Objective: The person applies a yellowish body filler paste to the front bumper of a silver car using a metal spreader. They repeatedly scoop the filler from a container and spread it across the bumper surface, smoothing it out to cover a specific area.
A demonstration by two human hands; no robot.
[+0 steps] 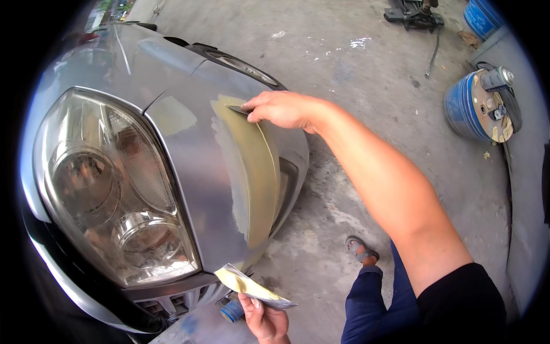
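Note:
My right hand (282,109) is closed on a thin dark putty knife (237,109), whose blade lies against the upper end of a yellow-green filler band (258,178). That band runs down the curved corner of a grey car bumper (206,160). Low in the view, my left hand (266,320) pinches a flat filler board (277,302) from below. A smear of pale yellow filler (232,280) covers the board's top. It is close to the bumper's lower edge; whether they touch I cannot tell.
A large headlight (114,189) sits left of the bumper. Another filler patch (172,114) is near the panel seam. Blue drums (463,109) stand by the right wall, one with a spray can (497,78) on top. A jack-like metal device (415,16) rests on the concrete floor.

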